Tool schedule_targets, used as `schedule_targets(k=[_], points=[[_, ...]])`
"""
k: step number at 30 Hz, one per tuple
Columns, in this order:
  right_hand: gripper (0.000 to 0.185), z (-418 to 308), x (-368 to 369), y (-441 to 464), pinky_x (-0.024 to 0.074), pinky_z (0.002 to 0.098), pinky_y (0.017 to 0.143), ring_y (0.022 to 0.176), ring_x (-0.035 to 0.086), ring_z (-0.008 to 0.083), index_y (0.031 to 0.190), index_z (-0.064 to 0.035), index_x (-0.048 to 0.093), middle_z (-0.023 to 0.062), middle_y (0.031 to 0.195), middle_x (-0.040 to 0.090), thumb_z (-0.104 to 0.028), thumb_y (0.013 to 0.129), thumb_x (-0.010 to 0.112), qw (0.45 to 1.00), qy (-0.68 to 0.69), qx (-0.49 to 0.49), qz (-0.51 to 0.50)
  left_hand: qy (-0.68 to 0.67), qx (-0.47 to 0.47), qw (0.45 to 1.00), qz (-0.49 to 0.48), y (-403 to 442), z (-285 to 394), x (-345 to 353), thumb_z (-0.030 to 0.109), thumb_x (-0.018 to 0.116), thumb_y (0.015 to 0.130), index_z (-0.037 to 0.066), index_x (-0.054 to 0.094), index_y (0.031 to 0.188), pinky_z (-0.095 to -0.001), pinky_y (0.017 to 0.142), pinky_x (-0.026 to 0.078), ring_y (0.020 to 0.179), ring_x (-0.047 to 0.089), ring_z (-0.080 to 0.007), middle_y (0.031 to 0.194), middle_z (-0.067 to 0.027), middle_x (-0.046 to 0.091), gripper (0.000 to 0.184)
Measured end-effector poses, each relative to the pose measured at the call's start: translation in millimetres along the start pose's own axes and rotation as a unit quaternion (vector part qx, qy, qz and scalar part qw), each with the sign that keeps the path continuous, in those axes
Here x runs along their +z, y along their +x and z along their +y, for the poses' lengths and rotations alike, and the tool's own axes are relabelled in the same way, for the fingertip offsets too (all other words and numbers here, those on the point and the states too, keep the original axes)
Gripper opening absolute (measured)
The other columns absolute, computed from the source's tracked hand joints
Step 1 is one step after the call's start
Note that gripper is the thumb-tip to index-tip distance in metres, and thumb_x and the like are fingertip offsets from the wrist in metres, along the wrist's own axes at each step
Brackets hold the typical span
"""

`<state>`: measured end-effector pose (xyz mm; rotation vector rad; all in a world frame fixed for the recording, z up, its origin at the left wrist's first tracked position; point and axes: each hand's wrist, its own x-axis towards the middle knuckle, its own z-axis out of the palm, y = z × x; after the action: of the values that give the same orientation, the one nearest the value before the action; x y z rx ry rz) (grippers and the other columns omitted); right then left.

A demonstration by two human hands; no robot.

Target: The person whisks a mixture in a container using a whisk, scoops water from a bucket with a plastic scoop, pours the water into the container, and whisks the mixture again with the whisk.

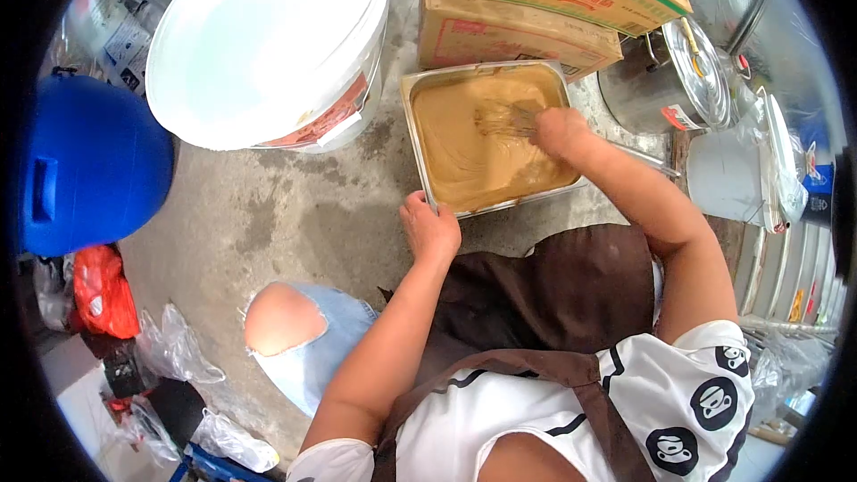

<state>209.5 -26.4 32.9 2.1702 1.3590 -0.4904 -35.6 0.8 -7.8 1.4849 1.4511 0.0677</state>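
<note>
A rectangular metal pan point(415, 138) stands on the floor, filled with a thick, smooth tan-brown paste point(464, 161). My right hand point(561, 134) is closed around a wire whisk point(507, 120), whose wires are partly sunk in the paste and slightly blurred. Swirl marks run through the surface around it. My left hand point(431, 228) grips the pan's near left corner, fingers over the rim. A metal rod point(647, 161) shows beyond my right forearm; whether it belongs to the whisk I cannot tell.
A large white bucket point(348, 98) stands left of the pan, with a blue barrel point(98, 165) farther left. Cardboard boxes point(527, 27) are stacked behind. A lidded steel pot point(638, 80) and a white bucket point(728, 174) stand at right. Plastic bags point(178, 348) lie lower left.
</note>
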Motion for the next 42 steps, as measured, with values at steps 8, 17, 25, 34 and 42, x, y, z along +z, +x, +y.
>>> schedule_targets(k=[8, 17, 25, 34, 42], points=[[0.037, 22.2, -13.2, -13.8, 0.0479, 0.0363, 0.068, 0.079, 0.061, 0.0257, 0.084, -0.0014, 0.064, 0.0139, 0.084, 0.063, -0.037, 0.079, 0.056, 0.983, 0.107, -0.053, 0.138, -0.076, 0.012, 0.996, 0.049, 29.5, -24.9, 19.3, 0.015, 0.055, 0.077, -0.007, 0.034, 0.119, -0.0393, 0.094, 0.032, 0.112, 0.039, -0.0378, 0.121, -0.0263, 0.037, 0.052], [0.034, 155.4, -195.3, 31.7, 0.0405, 0.0257, 0.042, 0.051, 0.049, 0.0100, 0.079, -0.0012, 0.053, 0.0045, 0.065, 0.053, -0.035, 0.080, 0.058, 0.705, 0.618, 0.152, 0.314, -0.110, -0.007, 0.994, 0.019, 40.3, -25.8, 20.3, 0.022, 0.058, 0.076, -0.006, 0.040, 0.115, -0.0377, 0.092, 0.034, 0.110, 0.042, -0.0336, 0.119, -0.0238, 0.042, 0.051], [0.006, 175.9, -205.2, 69.9, 0.0307, 0.0213, 0.037, 0.042, 0.039, 0.0097, 0.074, -0.0086, 0.048, 0.0010, 0.057, 0.041, -0.014, 0.076, 0.049, 0.631, 0.717, 0.149, 0.254, -0.153, -0.017, 0.988, 0.010, 23.5, -7.5, 1.7, 0.021, 0.060, 0.076, -0.001, 0.043, 0.113, -0.0372, 0.090, 0.037, 0.107, 0.044, -0.0329, 0.115, -0.0211, 0.042, 0.047], [0.014, 1.8, -281.2, 40.9, 0.0379, 0.0247, 0.041, 0.053, 0.050, 0.0125, 0.084, -0.0068, 0.056, 0.0031, 0.069, 0.054, -0.017, 0.077, 0.051, 0.659, 0.700, -0.034, 0.273, -0.159, 0.017, 0.987, 0.025, 5.2, 6.2, -20.3, 0.016, 0.058, 0.077, -0.006, 0.043, 0.112, -0.0368, 0.088, 0.038, 0.102, 0.047, -0.0324, 0.111, -0.0225, 0.046, 0.044], [0.004, -125.4, -273.0, 114.2, 0.0470, 0.0313, 0.051, 0.055, 0.059, 0.0238, 0.059, -0.0063, 0.063, 0.0111, 0.055, 0.059, -0.010, 0.060, 0.061, 0.923, -0.066, -0.211, 0.315, -0.179, 0.040, 0.983, -0.007, -9.5, 8.2, -30.6, 0.016, 0.056, 0.079, -0.001, 0.040, 0.113, -0.0366, 0.087, 0.038, 0.100, 0.048, -0.0297, 0.110, -0.0187, 0.045, 0.041]])
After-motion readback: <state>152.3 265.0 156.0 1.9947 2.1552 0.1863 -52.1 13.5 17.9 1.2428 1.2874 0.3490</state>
